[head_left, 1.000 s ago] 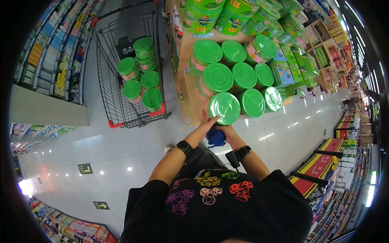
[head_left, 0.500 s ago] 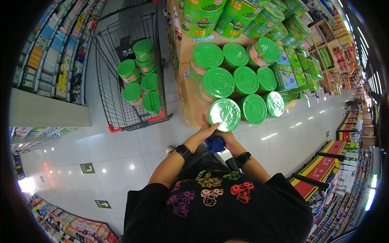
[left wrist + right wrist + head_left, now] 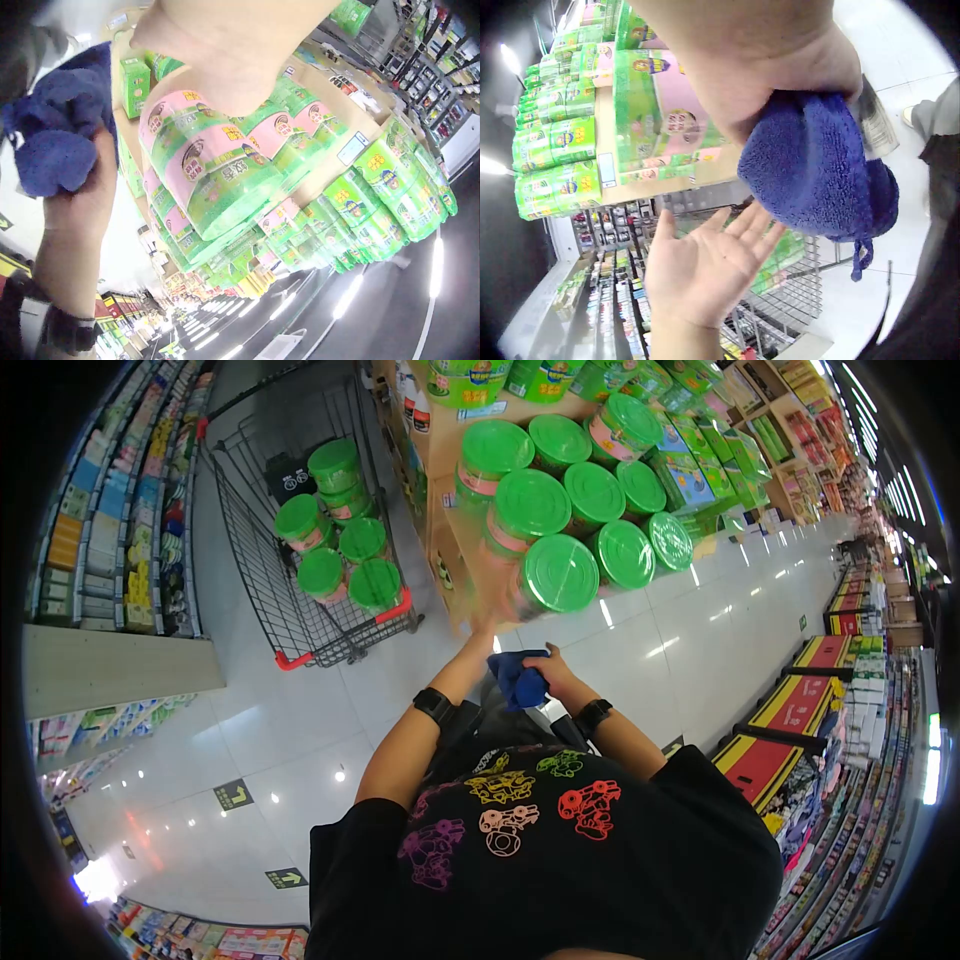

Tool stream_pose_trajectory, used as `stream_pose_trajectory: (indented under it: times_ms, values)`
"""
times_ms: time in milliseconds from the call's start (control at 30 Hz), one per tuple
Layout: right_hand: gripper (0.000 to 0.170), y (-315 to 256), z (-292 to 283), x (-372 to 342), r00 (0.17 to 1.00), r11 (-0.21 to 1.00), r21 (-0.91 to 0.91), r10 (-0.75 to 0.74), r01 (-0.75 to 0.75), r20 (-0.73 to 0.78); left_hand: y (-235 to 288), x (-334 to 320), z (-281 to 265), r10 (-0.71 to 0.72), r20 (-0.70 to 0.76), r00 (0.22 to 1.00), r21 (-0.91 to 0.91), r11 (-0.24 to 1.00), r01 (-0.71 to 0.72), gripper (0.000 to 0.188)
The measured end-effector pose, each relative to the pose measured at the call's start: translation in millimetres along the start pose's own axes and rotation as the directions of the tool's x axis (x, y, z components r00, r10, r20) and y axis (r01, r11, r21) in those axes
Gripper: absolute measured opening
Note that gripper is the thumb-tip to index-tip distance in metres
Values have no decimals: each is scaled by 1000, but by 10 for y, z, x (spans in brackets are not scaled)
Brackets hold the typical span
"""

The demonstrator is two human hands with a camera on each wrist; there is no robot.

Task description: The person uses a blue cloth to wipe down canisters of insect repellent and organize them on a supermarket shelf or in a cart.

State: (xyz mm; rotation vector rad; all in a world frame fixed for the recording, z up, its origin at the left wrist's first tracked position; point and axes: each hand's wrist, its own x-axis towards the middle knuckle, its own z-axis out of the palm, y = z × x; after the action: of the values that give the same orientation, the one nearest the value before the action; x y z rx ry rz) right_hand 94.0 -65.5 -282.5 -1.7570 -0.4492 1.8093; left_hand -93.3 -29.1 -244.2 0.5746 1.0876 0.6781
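Note:
My right hand grips a bunched dark blue terry cloth, which has a small hanging loop. It is drawn back from the nearest green-lidded tub, toward my body. My left hand is spread with its fingers extended, as the right wrist view shows. In the head view it is beside the lower left of that tub, partly blurred. The tub stands at the front corner of several like it, with pink labels and a coil picture on their sides.
A shopping cart to the left holds several green-lidded tubs. Larger green tubs and green boxes are stacked behind on the cardboard display. Shelves line the far left, and red-yellow signs the right.
Both hands were at the front tub, the left thumb on its lid edge. Now the right hand and cloth have pulled back from it, and the left hand has moved left and off the lid.

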Motion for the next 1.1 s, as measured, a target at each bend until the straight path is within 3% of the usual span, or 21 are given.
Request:
stream_pose_trajectory:
  times_ms: [100,267,367,467,567,600,700,733,767,933,967,1033,1100]
  values:
    - [106,315,67,-87,996,990,-108,89,-88,-2,-19,-244,-145,-75,-21,997,2,997,75,87]
    - [107,481,71,92,998,997,-67,45,-48,-51,-225,-470,-398,-162,-72,984,7,987,163,88]
    - [101,333,24,427,998,989,-140,-48,42,-38,-544,-423,-632,-216,-115,970,-24,976,215,90]
    - [71,77,260,482,927,919,-178,-369,352,-73,-732,-473,-808,-238,-124,963,-67,971,231,91]
    - [47,-88,294,917,966,932,-259,-260,253,9,-856,-548,-992,-231,-126,965,-87,971,221,90]
    - [26,-135,411,713,946,926,-222,-322,305,-45,-910,-570,-1061,-228,-131,965,-96,972,216,89]
    - [23,56,464,730,987,980,-200,-23,-9,-160,-1057,-566,-1239,-224,-182,957,-187,964,190,88]
    - [20,112,490,588,995,990,-103,86,-92,-59,-1066,-583,-1261,-224,-202,953,-190,964,186,86]
    - [19,39,592,311,993,965,-236,105,-115,-54,-1069,-613,-1284,-225,-223,948,-196,964,182,84]
    - [26,258,1043,459,945,950,-313,89,14,313,-896,-805,-1410,-215,-274,937,-355,928,110,71]
    - [31,215,1203,524,946,895,-444,107,42,307,-871,-800,-1506,-204,-248,947,-402,911,91,68]
    - [37,-72,1555,416,853,804,-549,108,227,510,-740,-822,-1733,-149,-248,957,-417,908,34,64]
    - [39,-416,1936,218,718,783,-507,114,361,687,-498,-844,-1891,-81,-270,959,-346,938,-19,61]
